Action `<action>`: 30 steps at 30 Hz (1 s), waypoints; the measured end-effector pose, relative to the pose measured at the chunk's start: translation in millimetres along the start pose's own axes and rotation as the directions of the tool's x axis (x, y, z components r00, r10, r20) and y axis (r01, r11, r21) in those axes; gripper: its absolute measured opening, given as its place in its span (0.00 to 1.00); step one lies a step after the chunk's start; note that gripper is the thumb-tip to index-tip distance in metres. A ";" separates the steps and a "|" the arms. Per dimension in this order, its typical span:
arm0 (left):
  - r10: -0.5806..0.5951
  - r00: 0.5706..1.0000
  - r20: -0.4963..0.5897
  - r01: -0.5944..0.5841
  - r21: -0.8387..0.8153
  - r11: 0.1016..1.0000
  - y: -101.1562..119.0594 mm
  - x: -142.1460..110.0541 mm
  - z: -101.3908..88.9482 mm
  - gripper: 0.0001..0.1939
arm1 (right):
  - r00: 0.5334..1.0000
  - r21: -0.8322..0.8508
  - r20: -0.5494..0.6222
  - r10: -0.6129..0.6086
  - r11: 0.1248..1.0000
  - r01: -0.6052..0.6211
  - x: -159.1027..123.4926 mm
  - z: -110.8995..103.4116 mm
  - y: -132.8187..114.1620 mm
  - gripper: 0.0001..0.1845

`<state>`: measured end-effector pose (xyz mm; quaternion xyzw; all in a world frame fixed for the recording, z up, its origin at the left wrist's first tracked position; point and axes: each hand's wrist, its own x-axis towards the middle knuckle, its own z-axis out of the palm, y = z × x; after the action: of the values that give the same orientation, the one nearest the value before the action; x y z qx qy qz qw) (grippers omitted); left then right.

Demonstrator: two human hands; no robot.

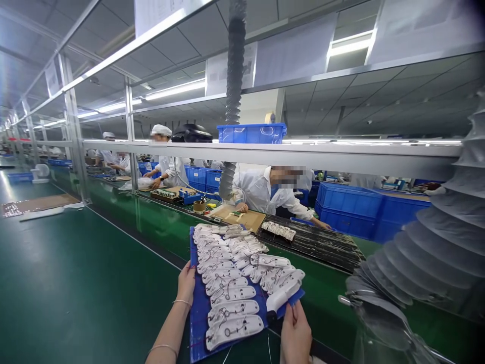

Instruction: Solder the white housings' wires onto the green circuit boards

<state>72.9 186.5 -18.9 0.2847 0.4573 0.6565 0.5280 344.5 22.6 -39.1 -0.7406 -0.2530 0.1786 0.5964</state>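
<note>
White plastic casings (235,331) with thin dark wires are carried in crowded rows on a blue board (197,338). Its left edge is gripped by the left hand (186,284), the fingertips partly hidden; its right edge is pinched by the right hand (296,328). The board is held above the green worktop (94,288); whether it is supported there cannot be told. Beyond it, a brown panel (255,220) is leaned over by a person in white (252,189).

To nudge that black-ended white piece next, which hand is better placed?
Probably the right hand: it grips the blue board right beside that black-ended piece. The left hand holds the opposite edge, with other white pieces in between.
</note>
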 end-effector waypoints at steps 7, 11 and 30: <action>-0.029 0.999 -0.020 0.029 0.023 0.999 2.8 -2.3 -0.5 0.13 | 0.999 0.058 -0.011 -0.053 0.997 0.054 -3.9 0.9 -1.7 0.49; -0.026 1.000 -0.004 0.026 0.023 0.999 4.8 -4.1 0.0 0.13 | 0.998 0.069 -0.018 -0.064 0.995 0.065 -6.5 -0.3 -3.8 0.47; 0.000 1.000 0.028 -0.001 0.042 0.999 3.5 -3.5 0.2 0.15 | 0.993 0.073 -0.050 -0.109 0.991 0.113 -6.1 1.9 -1.6 0.45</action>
<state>72.5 183.2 -15.3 0.3049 0.4634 0.6428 0.5283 338.2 20.7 -38.2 -0.7062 -0.2729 0.1375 0.6387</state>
